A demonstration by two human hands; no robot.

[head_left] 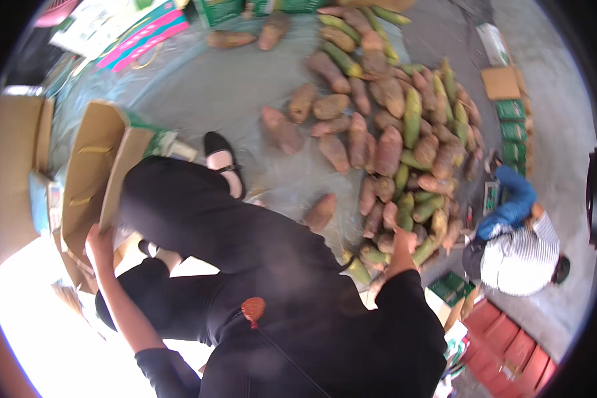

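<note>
My left hand (99,247) is closed on the near edge of an open, upright cardboard box (117,174), whose inside shows yellow handles. Over to the right, my right hand (404,244) is at the near edge of a heap of brownish-pink sweet potatoes (388,151) and long green vegetables (412,118). One finger of it is stretched out toward the heap; the others are partly hidden, and I see nothing held. A single sweet potato (321,211) lies on the plastic sheet between my leg and the heap.
Grey plastic sheeting (199,79) covers the floor. A striped paper bag (146,40) lies at the far left. At right a person in a striped shirt (521,255) crouches near green boxes (513,132). Red crates (511,341) stand at the lower right.
</note>
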